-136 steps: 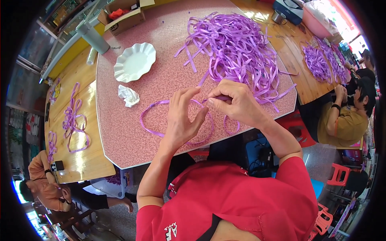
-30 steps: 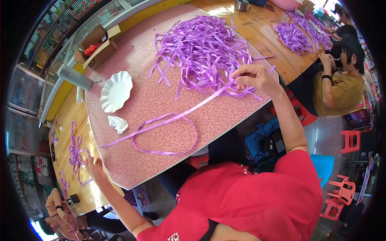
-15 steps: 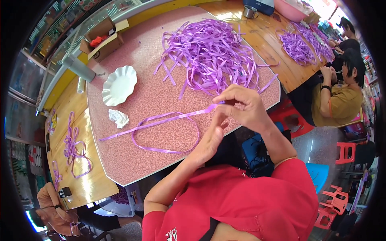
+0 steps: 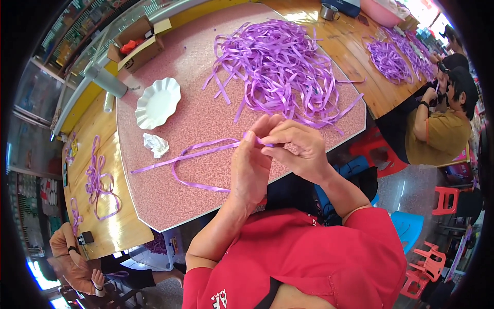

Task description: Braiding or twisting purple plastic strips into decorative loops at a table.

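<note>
A narrow purple ribbon (image 4: 206,187) lies looped over the pink speckled table (image 4: 200,206), and one straight length of it points to the left. Its near end is pinched by my left hand (image 4: 252,165), thumb against fingers. Close beside, my right hand (image 4: 298,149) grips the same ribbon between thumb and fingertips. A short purple bit shows between the two hands; whether it is knotted is hidden by the fingers. Just beyond the hands sits a big tangled heap of purple ribbons (image 4: 278,67).
Left on the table are a white scalloped dish (image 4: 158,103), crumpled white paper (image 4: 156,145), a grey-green bottle (image 4: 108,82) and an open cardboard box (image 4: 136,46). More ribbon (image 4: 95,180) lies on the left wooden table. People sit at both sides; a red stool (image 4: 378,154) stands right.
My left hand has risen from below and now pinches the ribbon beside the right hand. The ribbon loop on the table has shifted. The view has moved slightly.
</note>
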Demonstrator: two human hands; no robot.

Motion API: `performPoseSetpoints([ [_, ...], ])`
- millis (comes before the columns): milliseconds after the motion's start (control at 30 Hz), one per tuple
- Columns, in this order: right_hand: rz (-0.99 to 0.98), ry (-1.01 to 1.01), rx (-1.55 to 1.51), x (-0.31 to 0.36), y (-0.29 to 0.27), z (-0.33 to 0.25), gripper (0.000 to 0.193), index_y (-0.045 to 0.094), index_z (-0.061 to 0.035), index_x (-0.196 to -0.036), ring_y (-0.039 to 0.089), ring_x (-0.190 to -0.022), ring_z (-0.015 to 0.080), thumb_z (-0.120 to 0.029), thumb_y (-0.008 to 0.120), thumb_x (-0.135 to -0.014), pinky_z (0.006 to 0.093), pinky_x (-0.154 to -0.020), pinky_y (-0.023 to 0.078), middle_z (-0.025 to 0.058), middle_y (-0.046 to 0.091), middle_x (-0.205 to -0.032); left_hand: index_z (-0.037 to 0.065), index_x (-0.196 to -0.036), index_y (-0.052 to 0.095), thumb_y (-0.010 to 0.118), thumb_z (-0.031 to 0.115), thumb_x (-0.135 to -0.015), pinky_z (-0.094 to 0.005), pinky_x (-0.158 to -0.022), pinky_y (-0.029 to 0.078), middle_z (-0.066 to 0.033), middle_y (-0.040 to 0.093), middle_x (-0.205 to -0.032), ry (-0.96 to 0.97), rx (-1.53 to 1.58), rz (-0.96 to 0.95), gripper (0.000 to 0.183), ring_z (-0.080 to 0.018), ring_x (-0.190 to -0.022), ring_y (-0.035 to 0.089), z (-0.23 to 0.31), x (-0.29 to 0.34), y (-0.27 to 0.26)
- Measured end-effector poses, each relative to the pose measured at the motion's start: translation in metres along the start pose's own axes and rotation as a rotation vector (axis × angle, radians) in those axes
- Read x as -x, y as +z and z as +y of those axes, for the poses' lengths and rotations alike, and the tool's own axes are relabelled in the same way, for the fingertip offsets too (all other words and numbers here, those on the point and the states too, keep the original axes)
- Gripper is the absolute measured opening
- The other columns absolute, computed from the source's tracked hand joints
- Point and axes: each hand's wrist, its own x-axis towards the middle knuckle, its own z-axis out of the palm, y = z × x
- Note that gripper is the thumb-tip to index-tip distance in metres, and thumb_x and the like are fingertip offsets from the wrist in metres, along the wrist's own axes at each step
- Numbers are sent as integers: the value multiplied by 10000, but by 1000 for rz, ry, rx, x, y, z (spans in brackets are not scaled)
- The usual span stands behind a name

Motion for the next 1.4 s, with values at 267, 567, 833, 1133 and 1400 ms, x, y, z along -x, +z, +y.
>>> performPoseSetpoints([
  [267, 379, -26, -151, 26, -87, 23, 197, 653, -22, -1040, 602, -920, 233, -187, 669, -934, 368, -852, 506, 139, 603, -1050, 2, -1390, 484, 354, 279, -1076, -440, -1084, 457, -191, 569, -1380, 315, 58, 293, 438, -335, -1267, 561, 82, 3, -69],
  [567, 509, 68, -1131, 70, -224, 86, 252, 589, 72, -1185, 467, -1359, 320, -111, 496, -1039, 539, -1208, 302, 249, 531, -1393, -42, -1334, 498, 350, 288, -1082, -439, -1052, 482, -233, 588, -1326, 527, -97, 504, 441, -357, -1231, 583, 139, 20, -145],
  [833, 745, 190, -255, 23, -174, 43, 295, 574, 54, -1264, 382, -604, 37, -103, 560, -1014, 188, -511, 325, 10, 565, -857, -58, -1323, 541, 374, 294, -1092, -381, -957, 523, -197, 690, -1163, 425, -493, 373, 453, -270, -1061, 681, 100, 18, -90],
  [1133, -258, 93, 79, -47, -6, -20, 177, 730, -11, -1030, 594, -692, 132, -6, 706, -855, 280, -599, 453, 57, 650, -807, -48, -1139, 632, 445, 251, -1078, -349, -760, 506, -164, 715, -907, 169, -1097, -25, 358, -188, -842, 668, 59, 16, -21],
  [1400, -361, 109, 67, -48, 0, -5, 159, 727, 0, -1007, 645, -761, 134, -59, 735, -860, 266, -663, 500, 74, 677, -832, -60, -889, 543, 535, 164, -1025, -441, -545, 406, -246, 518, -682, 215, -1339, -110, 262, -373, -579, 531, 59, 15, -15],
])
